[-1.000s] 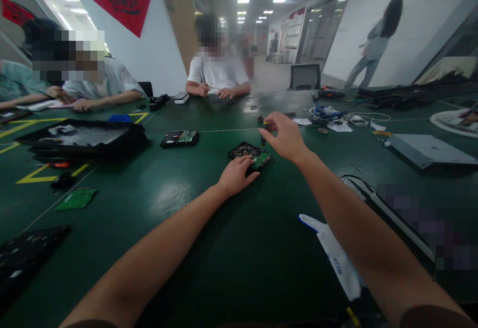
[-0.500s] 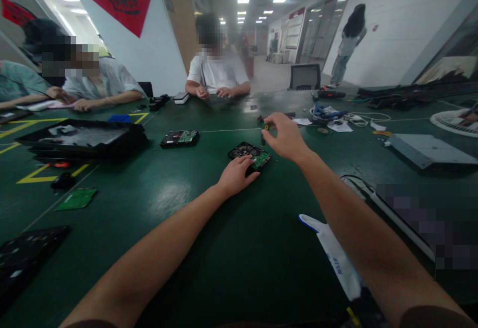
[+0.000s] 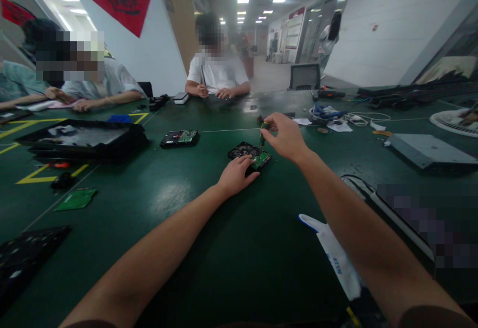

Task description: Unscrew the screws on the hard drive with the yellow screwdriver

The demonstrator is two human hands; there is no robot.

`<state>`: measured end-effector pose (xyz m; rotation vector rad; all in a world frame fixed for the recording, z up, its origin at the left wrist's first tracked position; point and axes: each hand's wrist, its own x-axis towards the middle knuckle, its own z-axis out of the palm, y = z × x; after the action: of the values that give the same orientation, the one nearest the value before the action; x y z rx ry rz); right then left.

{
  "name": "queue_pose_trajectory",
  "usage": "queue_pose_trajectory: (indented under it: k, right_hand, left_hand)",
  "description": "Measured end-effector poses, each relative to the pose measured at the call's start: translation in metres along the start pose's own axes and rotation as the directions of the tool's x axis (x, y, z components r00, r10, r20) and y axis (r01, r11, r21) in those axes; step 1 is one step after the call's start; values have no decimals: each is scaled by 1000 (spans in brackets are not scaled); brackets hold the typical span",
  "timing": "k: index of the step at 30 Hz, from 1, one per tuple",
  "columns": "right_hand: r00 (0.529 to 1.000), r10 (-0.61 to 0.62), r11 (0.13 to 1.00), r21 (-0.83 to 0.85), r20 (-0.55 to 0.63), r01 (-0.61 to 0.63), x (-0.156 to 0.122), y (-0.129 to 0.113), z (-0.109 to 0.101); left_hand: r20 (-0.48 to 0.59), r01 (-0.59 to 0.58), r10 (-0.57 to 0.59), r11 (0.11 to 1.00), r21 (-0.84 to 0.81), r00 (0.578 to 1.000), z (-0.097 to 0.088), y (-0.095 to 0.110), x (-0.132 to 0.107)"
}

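Observation:
A black hard drive (image 3: 242, 151) with a green circuit board (image 3: 261, 159) facing up lies on the green table (image 3: 231, 248). My left hand (image 3: 236, 174) rests on its near edge, fingers pressed down flat on it. My right hand (image 3: 286, 136) hovers just above and behind the drive, fingers pinched round the handle of a small screwdriver (image 3: 263, 135) that stands upright with its tip on the board.
A second hard drive (image 3: 179, 138) lies to the left, beside a black opened laptop case (image 3: 82, 139). A loose green board (image 3: 76, 199), a white glove (image 3: 336, 258), a grey box (image 3: 429, 151) and cables (image 3: 336, 115) are around. Three people sit at the far side.
My right hand has turned slightly on the screwdriver while staying over the drive. My left hand has not moved. A person in the background has walked further down the corridor.

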<state>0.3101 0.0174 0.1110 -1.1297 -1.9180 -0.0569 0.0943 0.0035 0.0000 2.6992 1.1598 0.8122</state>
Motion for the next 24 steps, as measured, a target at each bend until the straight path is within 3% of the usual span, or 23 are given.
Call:
queue_pose_trajectory:
  k: [9, 16, 24]
  right_hand:
    - [1000, -23, 1000, -20, -7, 23, 0, -4, -1]
    - [998, 56, 998, 0, -23, -56, 0, -2, 1]
    - [999, -28, 999, -26, 33, 29, -1, -6, -3]
  left_hand:
    - [2, 1, -1, 1000, 10, 1000, -1, 2, -1]
    - [7, 10, -10, 1000, -7, 1000, -2, 1, 0]
    - [8, 12, -12, 1000, 5, 1000, -2, 2, 0]
